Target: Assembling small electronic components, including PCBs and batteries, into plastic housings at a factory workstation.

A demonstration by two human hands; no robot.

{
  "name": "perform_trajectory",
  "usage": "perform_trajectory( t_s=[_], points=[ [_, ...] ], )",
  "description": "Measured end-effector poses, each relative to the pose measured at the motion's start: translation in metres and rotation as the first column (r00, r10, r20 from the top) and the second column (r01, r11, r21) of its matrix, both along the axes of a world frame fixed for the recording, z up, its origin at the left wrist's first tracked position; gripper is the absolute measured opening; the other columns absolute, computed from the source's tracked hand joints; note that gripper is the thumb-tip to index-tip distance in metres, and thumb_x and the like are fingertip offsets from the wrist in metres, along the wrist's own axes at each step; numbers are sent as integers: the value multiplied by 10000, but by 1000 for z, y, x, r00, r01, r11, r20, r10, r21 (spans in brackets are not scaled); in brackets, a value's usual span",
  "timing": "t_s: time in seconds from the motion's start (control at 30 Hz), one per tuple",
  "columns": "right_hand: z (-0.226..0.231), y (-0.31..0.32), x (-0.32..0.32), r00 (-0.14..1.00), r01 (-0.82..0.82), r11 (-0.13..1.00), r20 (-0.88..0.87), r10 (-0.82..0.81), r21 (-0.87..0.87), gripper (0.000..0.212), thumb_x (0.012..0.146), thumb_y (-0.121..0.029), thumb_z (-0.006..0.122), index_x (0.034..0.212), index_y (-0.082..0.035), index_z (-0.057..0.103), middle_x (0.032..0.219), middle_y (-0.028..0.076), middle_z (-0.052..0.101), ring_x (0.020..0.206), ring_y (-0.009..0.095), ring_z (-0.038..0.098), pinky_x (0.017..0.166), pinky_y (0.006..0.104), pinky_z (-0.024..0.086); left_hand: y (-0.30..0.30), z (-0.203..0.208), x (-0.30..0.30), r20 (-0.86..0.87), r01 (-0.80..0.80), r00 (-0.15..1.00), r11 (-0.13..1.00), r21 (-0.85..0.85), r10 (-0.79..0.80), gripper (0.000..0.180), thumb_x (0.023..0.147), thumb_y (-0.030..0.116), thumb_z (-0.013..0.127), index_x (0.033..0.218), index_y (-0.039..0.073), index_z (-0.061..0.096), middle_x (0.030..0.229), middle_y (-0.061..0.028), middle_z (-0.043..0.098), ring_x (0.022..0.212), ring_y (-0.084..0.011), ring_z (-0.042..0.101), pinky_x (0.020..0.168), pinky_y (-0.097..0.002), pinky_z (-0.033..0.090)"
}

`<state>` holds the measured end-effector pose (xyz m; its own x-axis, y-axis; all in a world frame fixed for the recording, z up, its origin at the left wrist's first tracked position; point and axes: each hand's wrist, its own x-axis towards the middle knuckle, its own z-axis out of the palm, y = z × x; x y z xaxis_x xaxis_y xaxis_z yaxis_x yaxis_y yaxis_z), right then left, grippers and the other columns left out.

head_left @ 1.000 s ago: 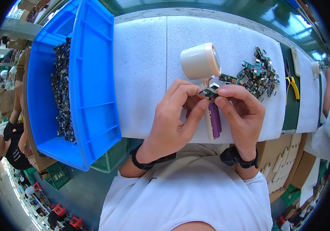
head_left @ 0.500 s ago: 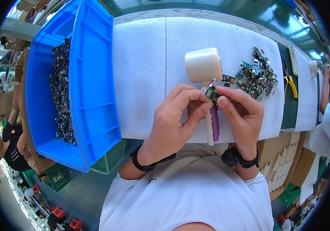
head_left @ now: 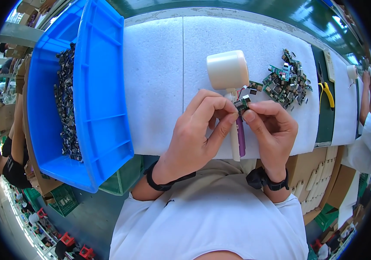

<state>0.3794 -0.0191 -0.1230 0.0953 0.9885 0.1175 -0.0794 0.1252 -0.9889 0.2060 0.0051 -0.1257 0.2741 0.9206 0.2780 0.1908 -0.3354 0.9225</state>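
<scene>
A small green circuit board (head_left: pixel 242 104) is pinched between the fingertips of my left hand (head_left: pixel 199 130) and my right hand (head_left: pixel 276 132). Both hands are closed on it, one at each side. Just beyond and below the board lies a handheld device with a cream cylindrical head (head_left: pixel 227 70). Its open handle shows a purple part (head_left: pixel 241 141) along the right side. Thin red and dark wires come out near the neck, close to the board; where they end I cannot tell. Another circuit board (head_left: pixel 255 87) lies beside the head.
A heap of circuit boards (head_left: pixel 288 82) lies on the white foam sheet (head_left: pixel 155 86). The large blue bin (head_left: pixel 103 91) at left holds many more boards. Yellow-handled pliers (head_left: pixel 327 95) lie at right. A cardboard box (head_left: pixel 319 177) of cream handle parts stands below the table edge.
The circuit board has turned and tilted slightly between my fingertips. My hands stay in nearly the same place, and the whole view has shifted a little.
</scene>
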Motion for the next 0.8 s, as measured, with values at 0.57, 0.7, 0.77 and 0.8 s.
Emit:
perform_trajectory(
  t_s=[0.57, 0.7, 0.77, 0.8],
  points=[
    [4, 4, 3, 995, -60, 992, -81, 51, -108, 142, 888, 32, 701, 1027, 39, 679, 954, 62, 668, 865, 91, 628, 771, 217, 500, 2, -1, -2, 158, 26, 987, 990, -141, -3, 156, 836, -116, 695, 984, -84, 660, 988, -130, 628, 836, -186, 681, 707, -294, 605],
    [2, 3, 3, 997, -69, 996, -50, 66, -61, 176, 871, 61, 707, 1044, 60, 679, 981, 94, 688, 893, 118, 651, 781, 241, 532, 1, 2, -1, 193, 17, 981, 977, -211, 25, 153, 839, -113, 698, 982, -69, 666, 988, -125, 625, 847, -179, 681, 712, -291, 603],
    [4, 4, 2, 998, -42, 996, -56, 38, -84, 178, 860, 69, 714, 1035, 59, 680, 983, 94, 689, 888, 122, 651, 774, 247, 531, 3, 2, 0, 258, 31, 965, 967, -253, 36, 133, 858, -86, 692, 987, -63, 669, 996, -121, 624, 846, -172, 677, 697, -281, 594],
    [4, 3, 2, 998, -43, 996, -57, 39, -76, 178, 860, 69, 714, 1035, 59, 680, 983, 94, 689, 888, 122, 651, 774, 247, 531, 3, 2, 1, 322, 49, 945, 954, -297, 51, 116, 878, -60, 687, 992, -57, 671, 1005, -117, 623, 845, -166, 674, 682, -270, 585]
  ],
)
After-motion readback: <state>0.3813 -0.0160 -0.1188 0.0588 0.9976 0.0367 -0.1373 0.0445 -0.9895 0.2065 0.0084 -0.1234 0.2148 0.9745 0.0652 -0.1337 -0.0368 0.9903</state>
